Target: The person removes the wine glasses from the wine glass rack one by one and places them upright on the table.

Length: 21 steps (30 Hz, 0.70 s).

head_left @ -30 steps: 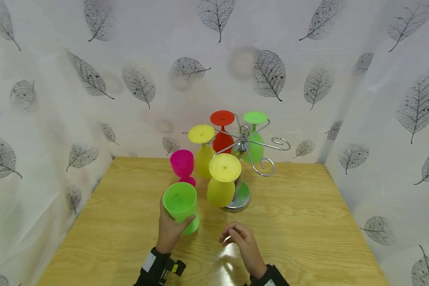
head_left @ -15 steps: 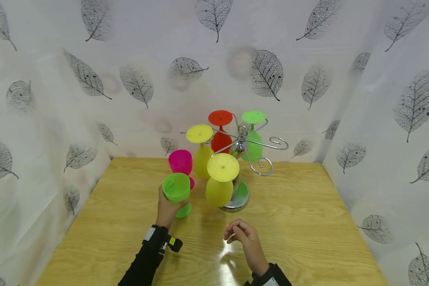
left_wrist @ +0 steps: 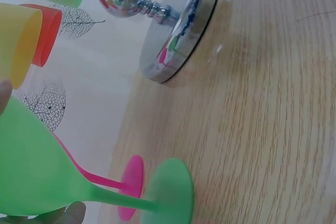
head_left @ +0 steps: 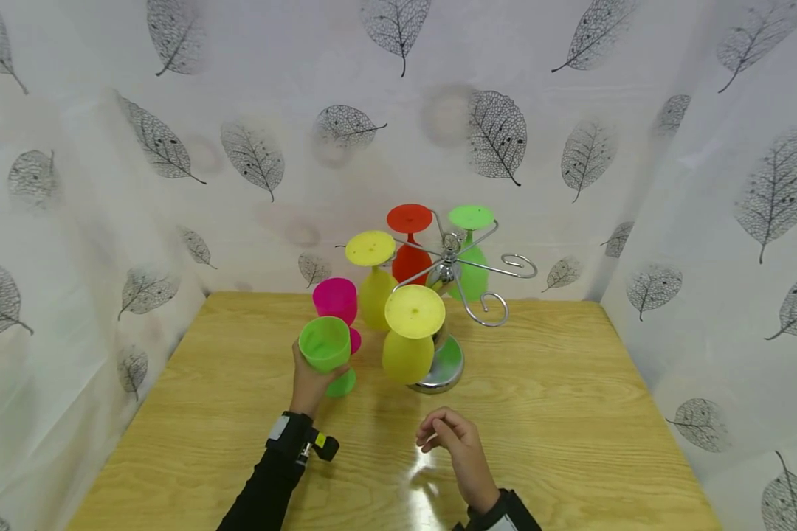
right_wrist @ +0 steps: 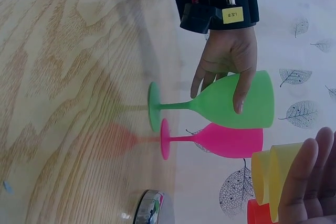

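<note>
My left hand point(head_left: 311, 385) grips the bowl of a green plastic wine glass point(head_left: 325, 345), thumb on one side and fingers round the other. The glass is upright, its foot close over the table, as the right wrist view shows with the green wine glass point(right_wrist: 215, 100). Just behind it stands a magenta wine glass point(head_left: 335, 299), partly hidden by the green one. Nothing is in my right hand point(head_left: 457, 446), which hovers in front of the rack with loosely bent fingers. A chrome glass rack point(head_left: 449, 259) with curled arms stands at centre.
Upside down on the rack hang a red glass point(head_left: 410, 218), a second green glass point(head_left: 471, 217) and two yellow glasses point(head_left: 415, 311). Two curled arms on its right side bear no glass. A leaf-print curtain point(head_left: 345, 169) encloses the wooden table point(head_left: 544, 413) at back and sides.
My left hand has carried the green wine glass away from me and slightly left, up to the magenta one, slowing in the last half second. My right hand has barely moved.
</note>
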Motion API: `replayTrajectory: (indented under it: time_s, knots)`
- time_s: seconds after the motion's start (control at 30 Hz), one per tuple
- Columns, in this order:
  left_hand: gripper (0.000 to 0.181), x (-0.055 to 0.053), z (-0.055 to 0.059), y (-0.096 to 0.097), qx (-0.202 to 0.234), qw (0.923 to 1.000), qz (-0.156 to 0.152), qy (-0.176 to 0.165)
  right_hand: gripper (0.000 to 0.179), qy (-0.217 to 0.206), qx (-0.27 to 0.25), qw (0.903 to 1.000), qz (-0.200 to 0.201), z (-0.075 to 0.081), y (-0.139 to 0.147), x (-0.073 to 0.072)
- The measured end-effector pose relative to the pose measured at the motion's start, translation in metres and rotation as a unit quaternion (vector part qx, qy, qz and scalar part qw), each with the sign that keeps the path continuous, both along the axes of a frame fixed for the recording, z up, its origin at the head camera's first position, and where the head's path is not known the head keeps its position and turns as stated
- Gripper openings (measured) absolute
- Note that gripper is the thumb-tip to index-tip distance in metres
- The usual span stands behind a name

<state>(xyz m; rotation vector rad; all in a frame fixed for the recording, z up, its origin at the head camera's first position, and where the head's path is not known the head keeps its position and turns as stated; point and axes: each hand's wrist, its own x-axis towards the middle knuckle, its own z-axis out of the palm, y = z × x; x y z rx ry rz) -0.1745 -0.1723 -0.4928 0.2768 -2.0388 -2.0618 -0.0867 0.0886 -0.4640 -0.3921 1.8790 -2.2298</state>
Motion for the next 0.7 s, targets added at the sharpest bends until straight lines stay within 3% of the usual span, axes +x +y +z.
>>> replayTrajectory:
  time_s: [0.2, 0.37, 0.5, 0.6, 0.7]
  knots:
    - [0.100, -0.003, 0.002, 0.000, 0.001, 0.9997, 0.000, -0.024, 0.037, 0.000, -0.004, 1.0000, 0.000, 0.000, 0.001, -0.001]
    - [0.105, 0.004, 0.003, 0.002, -0.021, 0.9993, 0.012, -0.029, 0.039, -0.007, -0.008, 0.9999, -0.003, 0.000, 0.002, -0.001]
    - [0.109, 0.018, 0.006, 0.007, -0.080, 0.9943, 0.066, -0.025, 0.038, -0.010, -0.011, 0.9999, -0.006, -0.001, 0.003, 0.000]
    - [0.106, 0.029, 0.014, 0.015, -0.124, 0.9856, 0.115, 0.001, 0.036, -0.002, -0.008, 0.9998, -0.016, -0.002, 0.004, 0.000]
    - [0.098, 0.043, 0.029, 0.025, -0.145, 0.9766, 0.151, 0.048, 0.035, 0.003, -0.008, 0.9997, -0.022, -0.003, 0.004, 0.001]
